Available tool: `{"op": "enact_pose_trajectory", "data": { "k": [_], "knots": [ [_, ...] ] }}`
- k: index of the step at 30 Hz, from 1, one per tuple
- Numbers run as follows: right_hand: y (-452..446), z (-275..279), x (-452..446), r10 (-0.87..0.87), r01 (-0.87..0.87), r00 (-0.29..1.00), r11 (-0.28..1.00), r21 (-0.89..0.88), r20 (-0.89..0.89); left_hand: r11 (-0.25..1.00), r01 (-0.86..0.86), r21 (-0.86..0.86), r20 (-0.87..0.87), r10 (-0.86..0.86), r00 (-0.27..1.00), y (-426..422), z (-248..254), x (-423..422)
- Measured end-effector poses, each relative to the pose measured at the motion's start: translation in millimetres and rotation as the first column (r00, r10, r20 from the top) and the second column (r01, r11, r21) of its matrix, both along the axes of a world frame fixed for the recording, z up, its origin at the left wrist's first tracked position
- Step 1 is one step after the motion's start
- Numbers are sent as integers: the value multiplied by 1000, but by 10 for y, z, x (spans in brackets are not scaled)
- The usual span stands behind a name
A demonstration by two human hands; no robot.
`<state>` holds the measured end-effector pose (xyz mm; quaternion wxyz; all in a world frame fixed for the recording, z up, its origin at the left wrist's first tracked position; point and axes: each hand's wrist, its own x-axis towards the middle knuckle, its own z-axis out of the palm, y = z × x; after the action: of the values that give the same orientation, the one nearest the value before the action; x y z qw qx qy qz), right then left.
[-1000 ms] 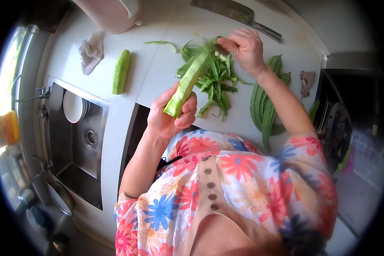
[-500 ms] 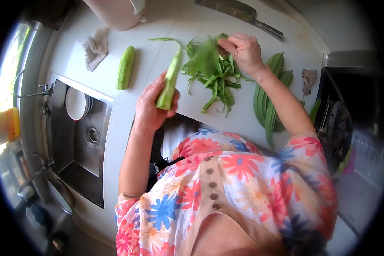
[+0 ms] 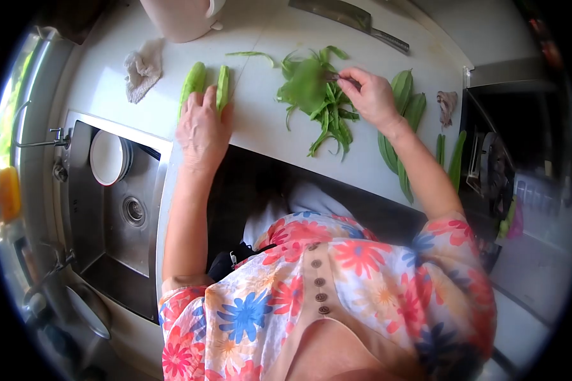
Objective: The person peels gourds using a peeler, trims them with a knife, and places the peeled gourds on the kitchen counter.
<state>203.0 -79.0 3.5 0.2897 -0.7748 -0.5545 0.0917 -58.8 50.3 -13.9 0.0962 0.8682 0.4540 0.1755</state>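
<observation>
My left hand [image 3: 204, 130] is at the counter near the sink, its fingers round the lower part of a peeled green gourd [image 3: 223, 87]. Close beside it on the left lies another peeled gourd [image 3: 196, 79], its lower end hidden by the hand. My right hand [image 3: 370, 95] pinches the handle of a small tool [image 3: 331, 75] that looks like a peeler, over a heap of green peelings [image 3: 330, 120]. A blurred green patch hides part of the heap and the tool's far end.
Unpeeled ridged gourds [image 3: 401, 92] lie by my right forearm. A cleaver [image 3: 337, 13] rests at the back, with a pale container [image 3: 178, 19] and a crumpled cloth [image 3: 143, 70] at back left. The sink [image 3: 117, 238] holds stacked bowls [image 3: 108, 157].
My left hand has carried the peeled gourd left and down beside the other one. My right hand has moved slightly towards me, with the small tool still in it.
</observation>
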Motion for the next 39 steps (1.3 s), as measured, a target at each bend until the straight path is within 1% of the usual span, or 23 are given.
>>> {"op": "enact_pose_trajectory", "data": {
  "k": [1,2,3,4,5,6,8,9,11,14,17,20,21,22,23,24,25,28,29,32,35,37,39],
  "knots": [
    [-25,3,-82,-30,30,999,999,-22,-18,999,16,50,68,-19,998,-78,57,50],
    [-44,24,-167,-24,23,1000,999,-35,-6,992,82,95,154,-96,983,-173,62,174],
    [-55,57,-253,-16,16,1000,999,-45,7,986,163,26,168,-165,972,-286,109,292],
    [-62,75,-335,-7,8,1000,999,-54,18,973,232,9,123,-231,965,-352,124,416],
    [-68,76,-393,12,-9,999,998,-68,35,963,267,39,161,-270,949,-395,112,525],
    [-79,83,-448,33,-29,998,997,-73,53,963,269,25,154,-270,951,-405,87,611],
    [-98,98,-547,67,-61,995,995,-75,80,960,274,-57,58,-271,961,-407,99,702],
    [-105,80,-580,87,-85,989,996,-22,119,956,287,-67,30,-286,958,-389,79,710],
    [-131,67,-603,95,-96,980,995,-3,173,945,316,-86,-19,-319,948,-364,9,741],
    [-167,41,-537,92,-105,970,993,47,225,942,321,-97,15,-321,947,-398,39,826],
    [-201,48,-421,80,-100,969,992,78,233,946,295,-132,235,-259,937,-438,1,977],
    [-226,-16,-189,31,-41,973,998,41,229,885,403,-233,444,-272,854,-588,87,1130],
    [-230,-8,-108,5,-12,991,998,55,136,876,426,-225,471,-285,835,-620,49,1164],
    [-245,19,-30,-1,7,993,999,53,-117,873,416,-255,438,-279,855,-597,16,1192],
    [-282,63,33,-8,24,931,999,39,-366,867,404,-293,402,-271,874,-569,-18,1180],
    [-317,97,95,-15,36,808,999,24,-589,860,391,-327,368,-265,891,-532,-7,1167],
    [-351,101,182,-45,0,685,998,-62,-727,823,337,-457,300,-214,929,-476,15,1161],
    [-448,108,283,-29,-71,470,995,-71,-882,826,341,-448,391,-163,906,-479,127,1198],
    [-471,88,301,-35,-85,436,993,-80,-899,784,370,-498,429,-148,891,-491,195,1222],
    [-518,58,276,-14,-77,336,996,-43,-942,692,511,-509,618,-119,777,-519,166,1325],
    [-546,42,263,13,-109,332,994,-25,-943,702,524,-482,658,-104,745,-538,-75,1379],
    [-583,50,256,8,-100,329,995,-26,-944,776,495,-392,602,-191,775,-602,128,1368],
    [-649,66,245,33,-31,238,999,27,-971,819,479,-315,556,-250,793,-666,216,1347]
  ]
}}
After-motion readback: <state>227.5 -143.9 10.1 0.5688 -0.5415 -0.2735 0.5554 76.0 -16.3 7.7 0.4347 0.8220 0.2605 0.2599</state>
